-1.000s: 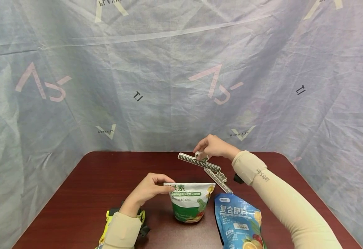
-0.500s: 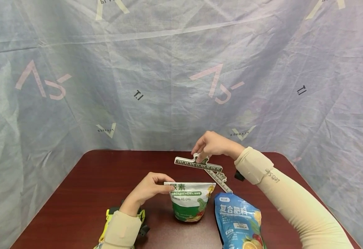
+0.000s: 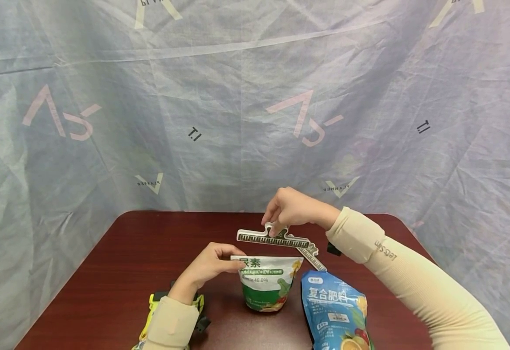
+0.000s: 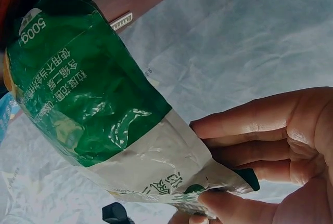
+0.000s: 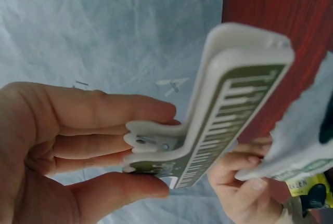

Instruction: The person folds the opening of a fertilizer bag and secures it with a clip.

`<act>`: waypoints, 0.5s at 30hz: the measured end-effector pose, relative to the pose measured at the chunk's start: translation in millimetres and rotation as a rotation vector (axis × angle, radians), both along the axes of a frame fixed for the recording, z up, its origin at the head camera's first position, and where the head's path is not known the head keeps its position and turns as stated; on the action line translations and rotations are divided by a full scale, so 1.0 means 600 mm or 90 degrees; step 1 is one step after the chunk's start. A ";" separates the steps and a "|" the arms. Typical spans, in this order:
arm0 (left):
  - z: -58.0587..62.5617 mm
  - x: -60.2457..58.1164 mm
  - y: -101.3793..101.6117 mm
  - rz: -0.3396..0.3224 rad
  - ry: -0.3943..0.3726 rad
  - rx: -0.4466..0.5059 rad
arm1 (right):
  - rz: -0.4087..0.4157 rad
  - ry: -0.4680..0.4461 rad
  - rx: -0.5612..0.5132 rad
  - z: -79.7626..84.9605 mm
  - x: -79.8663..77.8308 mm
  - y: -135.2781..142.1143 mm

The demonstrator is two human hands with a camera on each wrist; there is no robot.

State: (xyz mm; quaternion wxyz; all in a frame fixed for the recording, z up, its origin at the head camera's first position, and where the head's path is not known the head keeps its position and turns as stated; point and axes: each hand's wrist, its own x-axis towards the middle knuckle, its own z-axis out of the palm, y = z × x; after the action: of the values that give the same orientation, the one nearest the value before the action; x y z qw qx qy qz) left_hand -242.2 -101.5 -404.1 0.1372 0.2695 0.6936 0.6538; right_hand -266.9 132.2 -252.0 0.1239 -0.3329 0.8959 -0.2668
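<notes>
My left hand (image 3: 213, 262) pinches the top left corner of a white and green fertilizer bag (image 3: 265, 294), which stands upright on the table. In the left wrist view the bag's (image 4: 99, 89) lower part is green, and thumb and fingers grip its white top. Above and behind that bag, my right hand (image 3: 296, 208) holds a long sealing clip (image 3: 255, 237) by its handle, between thumb and fingers. The clip (image 5: 234, 104) has a piano-key pattern, and its two long bars lie close together in the right wrist view.
A second similar clip (image 3: 314, 261) lies on the dark red table (image 3: 128, 253), partly covered by the held one. To the right is a blue fertilizer bag (image 3: 335, 316). A yellow packet (image 3: 144, 330) lies partly behind my left wrist. A grey cloth (image 3: 220, 146) hangs behind the table.
My right hand has brought the clip left and slightly down toward the white and green bag, and the clip has turned closer to level. My left hand has stayed at the bag's corner.
</notes>
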 end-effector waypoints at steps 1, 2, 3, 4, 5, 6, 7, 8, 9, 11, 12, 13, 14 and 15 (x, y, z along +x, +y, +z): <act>0.000 0.000 0.000 0.000 0.001 -0.002 | 0.005 0.005 -0.001 0.000 0.003 -0.002; -0.001 -0.001 0.001 0.002 0.003 -0.006 | 0.014 0.010 -0.002 -0.001 0.007 -0.004; -0.001 -0.001 0.001 0.002 0.003 -0.009 | 0.021 0.015 0.000 -0.001 0.010 -0.006; -0.001 -0.001 0.001 0.003 0.003 -0.011 | 0.030 0.021 0.000 -0.002 0.013 -0.008; -0.001 -0.002 0.002 0.002 0.001 -0.011 | 0.037 0.026 0.001 -0.002 0.016 -0.010; -0.001 -0.002 0.002 0.002 0.000 -0.010 | 0.047 0.033 0.001 -0.003 0.018 -0.012; -0.001 -0.002 0.002 0.000 -0.002 -0.007 | 0.056 0.037 0.000 -0.004 0.020 -0.014; -0.001 -0.002 0.002 -0.002 -0.004 -0.003 | 0.064 0.044 0.001 -0.005 0.022 -0.016; 0.000 -0.002 0.002 -0.005 -0.006 0.001 | 0.066 0.048 0.001 -0.006 0.024 -0.017; 0.000 -0.002 0.002 -0.008 -0.004 0.005 | 0.070 0.049 0.000 -0.009 0.026 -0.019; 0.000 -0.002 0.002 -0.009 -0.004 0.005 | 0.074 0.052 0.000 -0.011 0.027 -0.020; 0.000 -0.002 0.002 -0.009 -0.004 0.006 | 0.078 0.052 -0.002 -0.013 0.028 -0.020; -0.001 -0.002 0.002 -0.010 -0.004 0.006 | 0.081 0.053 -0.004 -0.015 0.029 -0.020; -0.001 -0.002 0.002 -0.010 -0.004 0.006 | 0.084 0.051 -0.005 -0.017 0.029 -0.020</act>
State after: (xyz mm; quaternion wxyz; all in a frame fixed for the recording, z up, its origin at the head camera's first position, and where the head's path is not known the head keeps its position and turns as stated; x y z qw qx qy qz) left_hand -243.1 -100.4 -404.7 0.1432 0.2734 0.6880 0.6568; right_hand -249.2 120.3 -262.2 0.1042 -0.4020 0.8752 -0.2480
